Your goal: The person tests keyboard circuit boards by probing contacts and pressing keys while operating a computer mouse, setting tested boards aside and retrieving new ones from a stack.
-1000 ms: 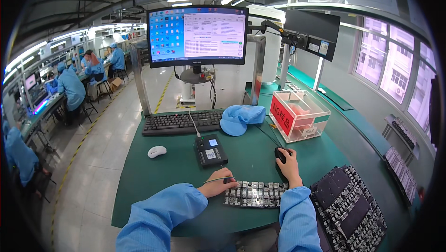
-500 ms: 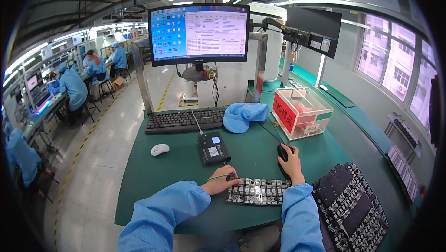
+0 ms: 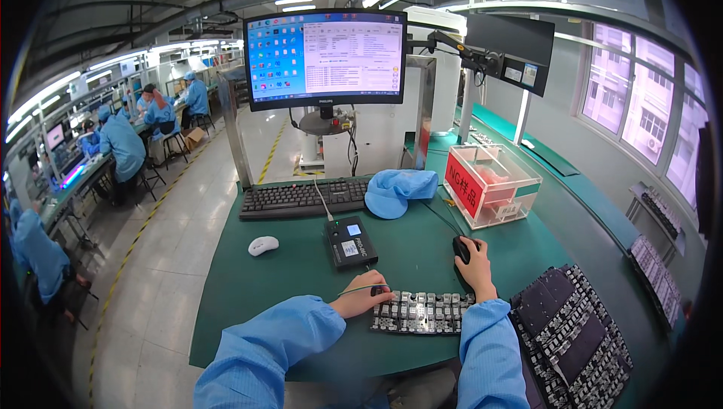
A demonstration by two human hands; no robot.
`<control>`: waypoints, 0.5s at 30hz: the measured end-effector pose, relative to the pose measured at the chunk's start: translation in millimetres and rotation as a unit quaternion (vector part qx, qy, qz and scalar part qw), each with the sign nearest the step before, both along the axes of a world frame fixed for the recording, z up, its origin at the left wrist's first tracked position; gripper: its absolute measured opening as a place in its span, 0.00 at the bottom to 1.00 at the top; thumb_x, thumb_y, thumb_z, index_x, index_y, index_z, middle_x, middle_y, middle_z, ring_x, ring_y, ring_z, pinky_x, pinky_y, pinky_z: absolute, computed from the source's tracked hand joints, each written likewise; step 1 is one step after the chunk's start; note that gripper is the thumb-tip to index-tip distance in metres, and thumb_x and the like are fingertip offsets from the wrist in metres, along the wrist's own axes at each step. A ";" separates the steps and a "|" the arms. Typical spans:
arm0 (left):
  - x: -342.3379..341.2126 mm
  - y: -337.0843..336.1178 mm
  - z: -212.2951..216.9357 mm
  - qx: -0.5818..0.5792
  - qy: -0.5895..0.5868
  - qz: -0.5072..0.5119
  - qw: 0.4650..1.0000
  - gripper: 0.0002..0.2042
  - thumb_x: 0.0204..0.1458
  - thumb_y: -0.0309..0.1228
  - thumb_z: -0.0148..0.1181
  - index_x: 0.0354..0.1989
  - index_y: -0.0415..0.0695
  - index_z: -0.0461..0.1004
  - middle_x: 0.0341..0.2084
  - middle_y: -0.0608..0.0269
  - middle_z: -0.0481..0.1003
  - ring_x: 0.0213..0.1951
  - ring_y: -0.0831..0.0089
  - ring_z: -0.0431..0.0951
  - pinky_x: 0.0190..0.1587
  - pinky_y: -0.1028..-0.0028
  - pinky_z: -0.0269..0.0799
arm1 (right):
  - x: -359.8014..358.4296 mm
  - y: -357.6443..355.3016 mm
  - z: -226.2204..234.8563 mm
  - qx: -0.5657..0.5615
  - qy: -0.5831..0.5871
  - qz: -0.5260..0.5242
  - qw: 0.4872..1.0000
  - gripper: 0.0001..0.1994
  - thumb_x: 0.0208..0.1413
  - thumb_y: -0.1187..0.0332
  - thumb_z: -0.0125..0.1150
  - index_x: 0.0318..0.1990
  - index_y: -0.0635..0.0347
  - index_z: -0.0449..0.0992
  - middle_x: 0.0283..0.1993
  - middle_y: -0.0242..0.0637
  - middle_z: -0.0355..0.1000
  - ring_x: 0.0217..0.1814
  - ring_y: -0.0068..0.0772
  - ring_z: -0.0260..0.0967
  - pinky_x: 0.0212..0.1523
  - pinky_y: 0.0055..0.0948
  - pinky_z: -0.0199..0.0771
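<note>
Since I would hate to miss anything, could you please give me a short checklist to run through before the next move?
1. Left hand at the left end of the switch board: ok.
2. Right hand on the black mouse: ok.
3. Thin cable joined to the switch board: cannot tell, its end is hidden.
4. Monitor lit: ok.
5. Small screen on the black box lit: ok.
6. Blue cap clear of the switch board: ok.
</note>
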State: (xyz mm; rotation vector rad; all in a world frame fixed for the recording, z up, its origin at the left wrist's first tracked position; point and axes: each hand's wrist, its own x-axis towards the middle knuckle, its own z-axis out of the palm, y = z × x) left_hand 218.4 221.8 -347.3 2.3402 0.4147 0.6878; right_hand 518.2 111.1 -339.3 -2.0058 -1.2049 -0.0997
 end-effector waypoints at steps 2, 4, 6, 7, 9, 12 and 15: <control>-1.4 -1.3 1.7 -0.015 0.009 0.007 1.000 0.14 0.50 0.40 0.65 0.29 0.40 0.74 0.31 0.60 0.71 0.35 0.65 0.73 0.38 0.69 0.68 | -3.8 1.1 1.8 -0.003 0.006 -0.007 1.000 0.28 0.46 0.63 0.64 0.58 0.38 0.68 0.65 0.50 0.54 0.46 0.63 0.72 0.48 0.47 0.75; -2.6 -0.7 1.5 -0.016 0.010 0.011 1.000 0.14 0.50 0.40 0.65 0.29 0.40 0.74 0.31 0.60 0.71 0.35 0.65 0.73 0.38 0.69 0.68 | -5.1 3.2 1.5 -0.008 0.012 -0.012 1.000 0.28 0.45 0.63 0.64 0.58 0.37 0.68 0.66 0.51 0.53 0.46 0.64 0.71 0.48 0.47 0.75; -1.3 -1.1 3.2 -0.013 0.007 0.009 1.000 0.14 0.50 0.40 0.65 0.29 0.40 0.74 0.32 0.60 0.71 0.35 0.65 0.73 0.38 0.69 0.68 | -3.6 -0.3 2.5 -0.009 0.011 -0.011 1.000 0.29 0.45 0.63 0.64 0.59 0.36 0.67 0.67 0.53 0.51 0.46 0.65 0.71 0.48 0.47 0.75; -0.5 -1.2 3.8 -0.009 0.006 0.008 1.000 0.14 0.50 0.40 0.66 0.29 0.40 0.74 0.32 0.60 0.71 0.35 0.65 0.73 0.38 0.69 0.68 | -2.5 -1.2 4.0 -0.008 0.008 -0.013 1.000 0.29 0.45 0.63 0.64 0.59 0.36 0.67 0.67 0.53 0.51 0.46 0.65 0.71 0.48 0.47 0.75; -0.4 0.3 2.4 -0.008 0.008 0.007 1.000 0.14 0.50 0.40 0.66 0.29 0.41 0.73 0.32 0.60 0.71 0.35 0.65 0.73 0.37 0.69 0.68 | -3.6 0.0 4.3 -0.007 0.006 -0.010 1.000 0.29 0.45 0.62 0.64 0.59 0.36 0.66 0.66 0.53 0.51 0.45 0.65 0.71 0.48 0.48 0.75; -0.1 1.1 1.6 -0.011 0.010 0.015 1.000 0.14 0.50 0.40 0.66 0.29 0.41 0.74 0.32 0.60 0.71 0.35 0.65 0.73 0.37 0.69 0.68 | -2.7 2.3 4.2 -0.007 -0.001 -0.011 1.000 0.30 0.46 0.62 0.64 0.60 0.36 0.65 0.66 0.53 0.52 0.45 0.65 0.71 0.48 0.48 0.75; -0.4 0.9 0.8 -0.004 0.008 0.024 1.000 0.15 0.50 0.43 0.64 0.30 0.43 0.74 0.33 0.60 0.71 0.36 0.61 0.73 0.38 0.66 0.68 | -4.8 1.6 4.6 -0.013 0.009 -0.010 1.000 0.30 0.46 0.63 0.63 0.61 0.36 0.64 0.65 0.53 0.52 0.45 0.65 0.71 0.48 0.48 0.75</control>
